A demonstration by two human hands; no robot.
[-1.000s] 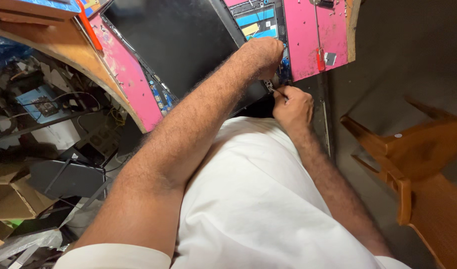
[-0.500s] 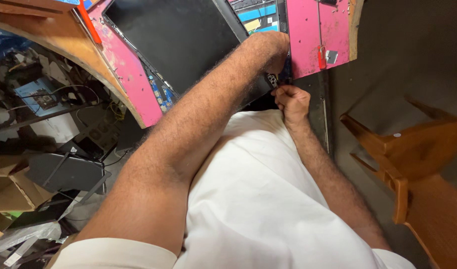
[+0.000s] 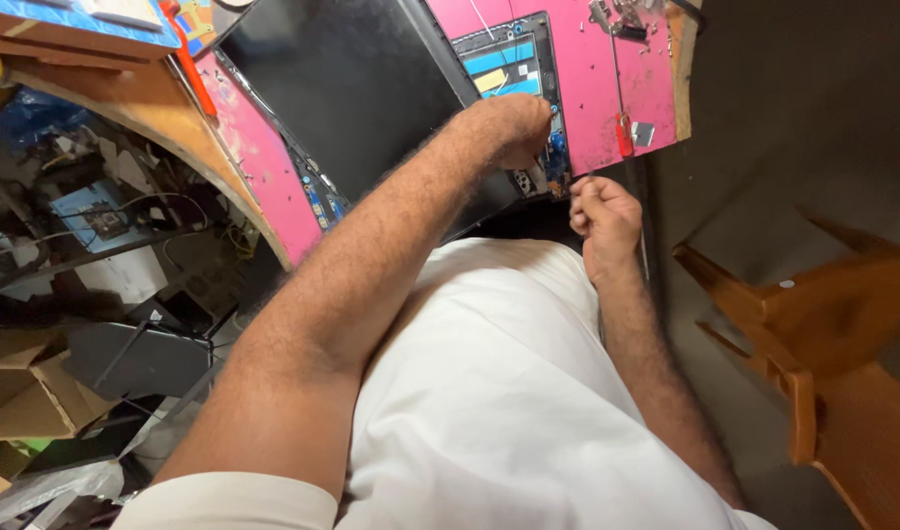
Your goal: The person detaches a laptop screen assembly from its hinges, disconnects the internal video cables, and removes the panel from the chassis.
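- Head view looks down over my white shirt [image 3: 489, 393] to a pink work mat [image 3: 587, 79] on the wooden bench [image 3: 106, 98], at about twelve o'clock.
- My left hand [image 3: 514, 128] reaches forward at twelve o'clock and rests, fingers curled, on the lower edge of an opened device [image 3: 514, 74] with blue and yellow parts inside a dark frame; whether the fingers pinch anything I cannot tell, as they are turned away from the camera.
- My right hand [image 3: 602, 211] sits at one o'clock, just beside and below the left, closed in a narrow pinch around a thin metal tool [image 3: 580, 182] whose tip points up toward the device's near corner.
- A large black panel [image 3: 342, 88] lies on the mat at eleven o'clock, touching the device's left side.
- Small screws and a red-handled tool [image 3: 623, 132] lie on the mat at one o'clock.
- A wooden chair [image 3: 823, 334] stands at three o'clock, well apart from my hands.
- Cardboard boxes [image 3: 28, 393] and tangled cables [image 3: 97, 226] crowd the floor at nine o'clock.
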